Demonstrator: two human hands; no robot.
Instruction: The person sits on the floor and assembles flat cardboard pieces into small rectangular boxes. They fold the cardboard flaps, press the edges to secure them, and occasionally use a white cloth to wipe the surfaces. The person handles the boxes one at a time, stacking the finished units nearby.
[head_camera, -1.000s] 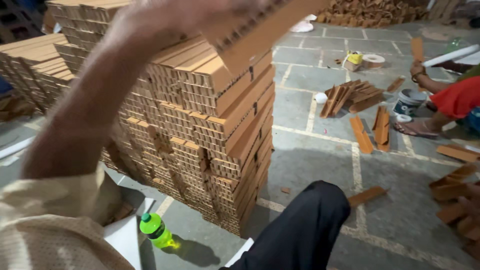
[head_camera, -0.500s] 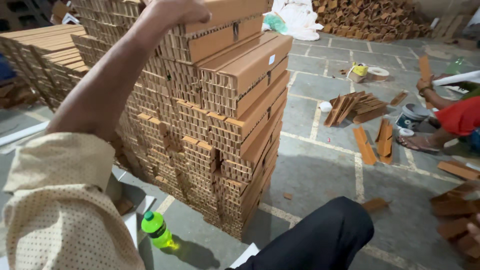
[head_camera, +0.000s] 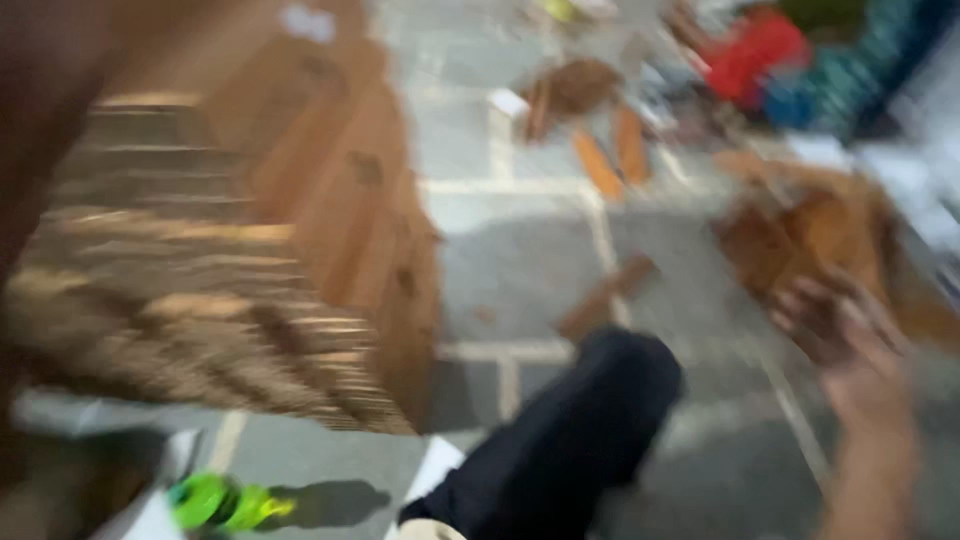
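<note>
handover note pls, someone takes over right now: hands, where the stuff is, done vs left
The frame is badly motion-blurred, so read this with care.
Right hand: out at the right with fingers spread, nothing visibly in it, nearest the loose brown pieces on the floor.
Left hand: not visible; only the left arm crosses the top left edge, over the stack of brown boxes.
Other items: green bottle on the floor at lower left; more loose pieces lie further out on the paved floor.
Done: a tall stack stands built.
Left: loose pieces are not yet stacked.
</note>
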